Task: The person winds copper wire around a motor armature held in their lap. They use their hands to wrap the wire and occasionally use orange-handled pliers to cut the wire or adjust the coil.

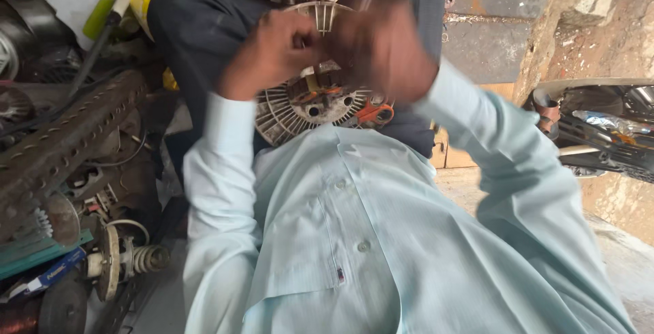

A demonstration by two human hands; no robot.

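Left hand (pixel 272 51) and right hand (pixel 381 48), both blurred, curl closed onto a small white ribbed plastic part (pixel 320 15), lifting it close for a look. It sits above a round grey finned motor housing (pixel 306 106) resting against the lap.

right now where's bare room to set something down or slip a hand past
Bare floor shows at the lower right, between the pale shirt sleeve and the motorbike. The left side is crowded with scrap parts. Both hands close around the finned motor housing.

Left hand (pixel 269 51) and right hand (pixel 385 48) grip a round finned motor (pixel 306 102).
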